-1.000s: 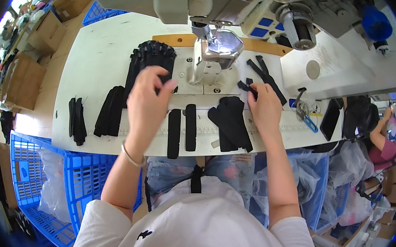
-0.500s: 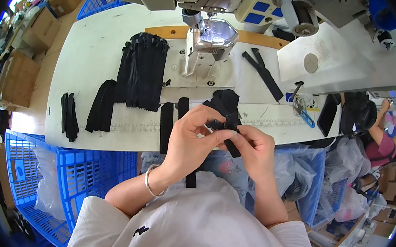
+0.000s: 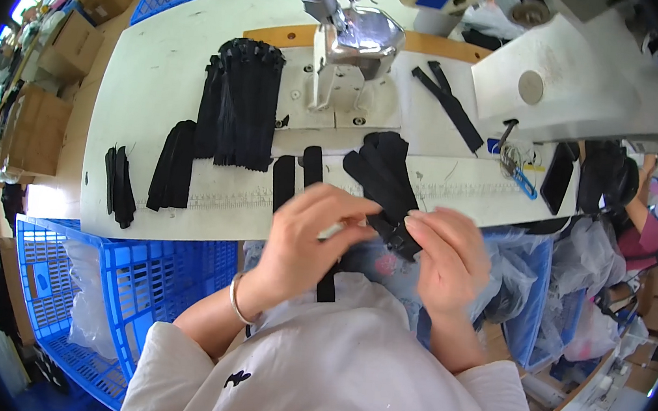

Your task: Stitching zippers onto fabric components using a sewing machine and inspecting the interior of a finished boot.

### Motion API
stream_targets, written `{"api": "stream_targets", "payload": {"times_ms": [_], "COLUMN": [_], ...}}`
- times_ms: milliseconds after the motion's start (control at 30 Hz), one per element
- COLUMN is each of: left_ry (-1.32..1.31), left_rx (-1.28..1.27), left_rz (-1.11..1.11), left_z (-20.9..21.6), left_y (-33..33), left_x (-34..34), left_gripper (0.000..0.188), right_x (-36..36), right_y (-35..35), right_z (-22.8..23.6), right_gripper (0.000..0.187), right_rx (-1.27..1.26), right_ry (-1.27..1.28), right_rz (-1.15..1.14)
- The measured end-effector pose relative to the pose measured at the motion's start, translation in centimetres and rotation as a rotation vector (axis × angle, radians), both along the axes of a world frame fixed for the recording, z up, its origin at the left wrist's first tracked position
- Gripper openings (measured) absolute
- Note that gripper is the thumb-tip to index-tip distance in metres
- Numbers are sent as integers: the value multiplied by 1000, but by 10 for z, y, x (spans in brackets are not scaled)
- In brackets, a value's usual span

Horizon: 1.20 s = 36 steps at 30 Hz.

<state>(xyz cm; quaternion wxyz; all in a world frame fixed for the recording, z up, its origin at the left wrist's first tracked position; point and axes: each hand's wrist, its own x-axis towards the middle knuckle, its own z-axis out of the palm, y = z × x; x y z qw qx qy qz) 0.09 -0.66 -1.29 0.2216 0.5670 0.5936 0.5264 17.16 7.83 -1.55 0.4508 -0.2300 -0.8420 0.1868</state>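
Observation:
My left hand (image 3: 312, 235), a metal bangle on its wrist, has thumb and forefinger closed at the near end of a small fan of black fabric strips (image 3: 386, 171); one strip end lies at those fingertips. The fingers of my right hand (image 3: 450, 261), slightly blurred, are pressed together on the other side of that end. The fan's far part rests on the white table. Left of it lie two separate black strips (image 3: 284, 181), partly behind my left hand. A black strip (image 3: 327, 286) hangs against my shirt.
A sewing machine (image 3: 360, 46) stands ahead. Black zippers (image 3: 239, 106) and smaller strip stacks (image 3: 173, 167) lie left; one split zipper (image 3: 451, 108), blue-handled snips (image 3: 523, 183) and a phone (image 3: 559, 178) lie right. A blue crate (image 3: 113, 264) stands lower left. A person sits far right.
My hands have moved apart from being close together over the strips. The fan of strips now shows more fully between them, its near end lower. The view has shifted slightly.

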Motion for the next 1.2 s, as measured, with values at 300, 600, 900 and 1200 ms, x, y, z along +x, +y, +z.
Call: {"api": "stream_targets", "payload": {"times_ms": [300, 600, 900, 1200], "left_ry": [654, 479, 349, 0], "left_rx": [-126, -199, -256, -106], "left_rz": [328, 312, 290, 424], "left_z": [-46, -57, -54, -28], "left_y": [25, 30, 37, 36], "left_x": [-43, -46, -48, -37], "left_gripper": [30, 33, 33, 21], "right_x": [0, 6, 0, -4], "right_y": [3, -11, -18, -17], "right_z": [6, 5, 1, 2], "right_gripper": [25, 16, 13, 10], "right_rx": [429, -157, -1044, -1095], "right_ry": [-3, 5, 394, 373], "right_rz": [13, -47, 176, 114]}}
